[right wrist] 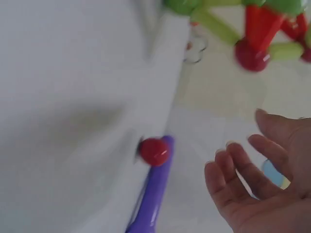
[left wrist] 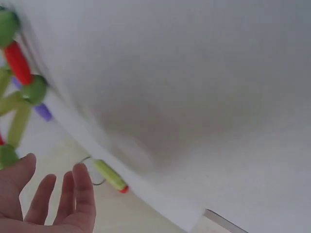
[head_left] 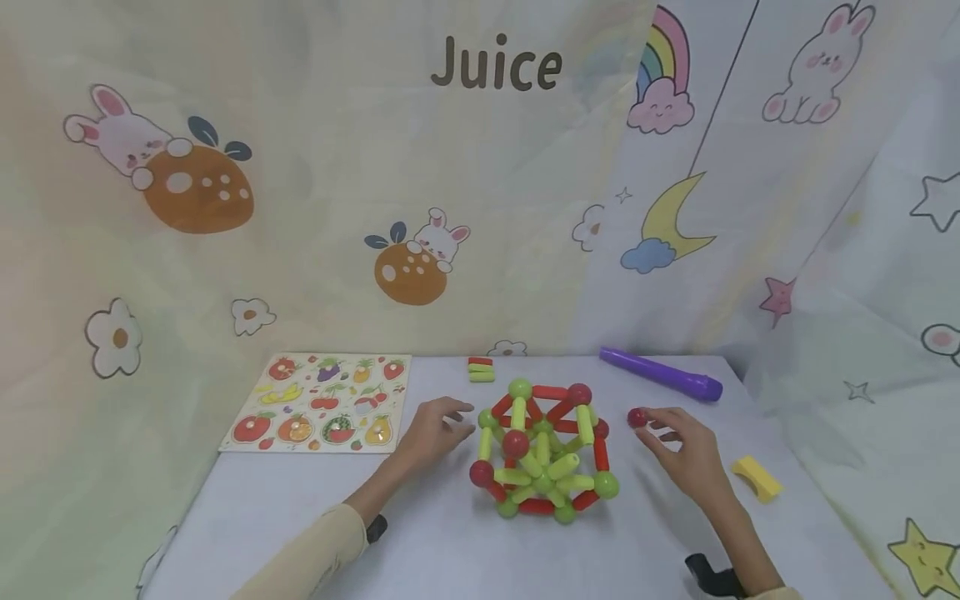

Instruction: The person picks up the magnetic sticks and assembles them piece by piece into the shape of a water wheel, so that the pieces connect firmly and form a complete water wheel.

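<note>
A frame of red and light-green rods joined by red and green balls (head_left: pixel 543 478) stands on the table, in the middle of the head view. Just left of it is my left hand (head_left: pixel 433 435), fingers loosely bent and holding nothing; the left wrist view shows the fingers (left wrist: pixel 83 191) spread apart from the frame. To the right, a loose red ball (head_left: pixel 637 417) appears at the fingertips of my right hand (head_left: pixel 692 462) in the head view. The right wrist view shows this red ball (right wrist: pixel 154 151) on the table, apart from the relaxed, empty right hand (right wrist: pixel 267 179).
A purple tapered stick (head_left: pixel 663 374) lies at the back right. A yellow arched block (head_left: pixel 757 479) is right of my right hand. At the back left lies a fruit puzzle board (head_left: pixel 337 450). Several short rods (head_left: pixel 482 377) lie near the back edge, by the printed cloth.
</note>
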Available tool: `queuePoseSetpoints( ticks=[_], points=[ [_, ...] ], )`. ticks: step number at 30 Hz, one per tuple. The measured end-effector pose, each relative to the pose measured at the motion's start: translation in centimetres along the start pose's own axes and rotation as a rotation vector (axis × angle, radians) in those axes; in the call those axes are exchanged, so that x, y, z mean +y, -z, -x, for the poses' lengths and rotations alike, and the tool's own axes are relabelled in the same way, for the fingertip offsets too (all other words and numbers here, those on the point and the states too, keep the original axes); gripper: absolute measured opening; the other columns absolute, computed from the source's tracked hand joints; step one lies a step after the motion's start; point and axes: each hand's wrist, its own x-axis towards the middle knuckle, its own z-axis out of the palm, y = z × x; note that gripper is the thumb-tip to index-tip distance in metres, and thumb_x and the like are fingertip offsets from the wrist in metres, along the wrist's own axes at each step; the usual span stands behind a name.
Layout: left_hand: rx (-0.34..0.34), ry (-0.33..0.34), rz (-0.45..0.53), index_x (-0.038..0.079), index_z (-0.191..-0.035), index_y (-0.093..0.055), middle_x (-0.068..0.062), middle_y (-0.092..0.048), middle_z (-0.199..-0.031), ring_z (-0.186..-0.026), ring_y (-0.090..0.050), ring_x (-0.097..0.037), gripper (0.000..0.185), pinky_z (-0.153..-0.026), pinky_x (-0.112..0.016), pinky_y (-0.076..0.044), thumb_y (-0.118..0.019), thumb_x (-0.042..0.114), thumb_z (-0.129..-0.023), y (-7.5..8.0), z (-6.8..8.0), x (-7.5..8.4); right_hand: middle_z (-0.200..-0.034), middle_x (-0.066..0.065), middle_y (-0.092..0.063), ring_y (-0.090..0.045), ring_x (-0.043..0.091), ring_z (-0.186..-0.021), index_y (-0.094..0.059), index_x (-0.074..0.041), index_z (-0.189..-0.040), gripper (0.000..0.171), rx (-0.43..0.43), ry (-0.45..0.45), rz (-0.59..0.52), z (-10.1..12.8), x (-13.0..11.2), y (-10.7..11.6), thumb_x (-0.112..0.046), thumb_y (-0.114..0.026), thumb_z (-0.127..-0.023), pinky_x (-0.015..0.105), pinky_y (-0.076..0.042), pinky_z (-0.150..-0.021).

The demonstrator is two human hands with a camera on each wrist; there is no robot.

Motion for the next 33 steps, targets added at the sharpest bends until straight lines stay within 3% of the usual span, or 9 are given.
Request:
queuePoseSetpoints(
  ticks=[3,6,10,15,22,25,28,33],
  points=[
    [-0.025,0.009,0.078,0.002,-0.129,-0.075,-0.016,-0.076,-0.128,-0.109,-0.075,-0.026,0.033,-0.087,-0.032,-0.064,-0.079,0.015,-0.100,0.4,2.4,1.5,-0.122,0.028,-0.071,-0.072,0.044,-0.102,-0.070,0.005,-0.131,0.043,-0.101,-0.052,0.064,-1.1,1.9,0.0,-0.003,-0.084,-0.091,0.052,-0.065,-0.079],
    [-0.048,0.013,0.142,0.006,-0.126,-0.077,-0.013,-0.077,-0.126,-0.107,-0.076,-0.021,0.030,-0.085,-0.024,-0.062,-0.079,0.019,-0.100,0.6,4.0,2.9,-0.124,0.034,-0.067,-0.071,0.048,-0.103,-0.068,0.010,-0.132,0.045,-0.173,-0.073,0.103,-2.1,3.1,-0.2,-0.002,-0.083,-0.091,0.055,-0.064,-0.080],
    [-0.077,0.014,0.204,0.012,-0.122,-0.080,-0.005,-0.079,-0.120,-0.105,-0.075,-0.017,0.024,-0.083,-0.024,-0.062,-0.079,0.024,-0.101,0.8,5.7,4.4,-0.125,0.035,-0.066,-0.070,0.049,-0.105,-0.067,0.012,-0.131,0.044,-0.245,-0.108,0.124,-2.9,4.2,-0.8,-0.002,-0.082,-0.092,0.058,-0.063,-0.084],
    [-0.095,0.025,0.235,0.016,-0.119,-0.082,0.005,-0.079,-0.112,-0.100,-0.075,-0.010,0.021,-0.082,-0.024,-0.062,-0.080,0.025,-0.100,0.9,6.9,5.0,-0.119,0.032,-0.069,-0.069,0.046,-0.103,-0.069,0.012,-0.128,0.041,-0.291,-0.155,0.147,-3.1,5.0,-1.7,0.002,-0.081,-0.090,0.057,-0.063,-0.086],
    [-0.085,0.012,0.276,0.014,-0.118,-0.082,0.003,-0.080,-0.111,-0.098,-0.077,-0.011,0.022,-0.083,-0.023,-0.062,-0.083,0.018,-0.097,0.6,7.6,5.2,-0.113,0.029,-0.073,-0.071,0.041,-0.099,-0.069,0.014,-0.125,0.041,-0.307,-0.182,0.151,-2.9,4.8,-2.3,0.005,-0.082,-0.088,0.055,-0.062,-0.087],
    [-0.082,0.011,0.277,0.014,-0.119,-0.082,0.003,-0.080,-0.110,-0.098,-0.077,-0.011,0.022,-0.083,-0.023,-0.062,-0.083,0.019,-0.097,0.4,7.7,5.2,-0.111,0.027,-0.074,-0.073,0.039,-0.097,-0.069,0.012,-0.125,0.040,-0.280,-0.166,0.114,-2.2,3.5,-1.6,0.002,-0.083,-0.090,0.051,-0.064,-0.085],
    [-0.083,0.010,0.278,0.014,-0.119,-0.082,0.004,-0.080,-0.111,-0.099,-0.077,-0.010,0.023,-0.083,-0.023,-0.062,-0.083,0.020,-0.097,0.3,7.8,5.1,-0.112,0.022,-0.077,-0.076,0.036,-0.098,-0.072,0.007,-0.127,0.040,-0.224,-0.145,0.030,-1.1,0.6,0.1,-0.004,-0.086,-0.091,0.041,-0.066,-0.082],
    [-0.070,0.000,0.287,0.013,-0.119,-0.082,0.002,-0.080,-0.111,-0.099,-0.077,-0.011,0.022,-0.083,-0.024,-0.062,-0.083,0.019,-0.097,0.5,8.0,5.2,-0.110,0.013,-0.079,-0.078,0.017,-0.095,-0.075,-0.001,-0.124,0.039,-0.149,-0.088,-0.213,1.0,-5.1,2.3,-0.006,-0.089,-0.088,0.020,-0.062,-0.080]
  ],
)
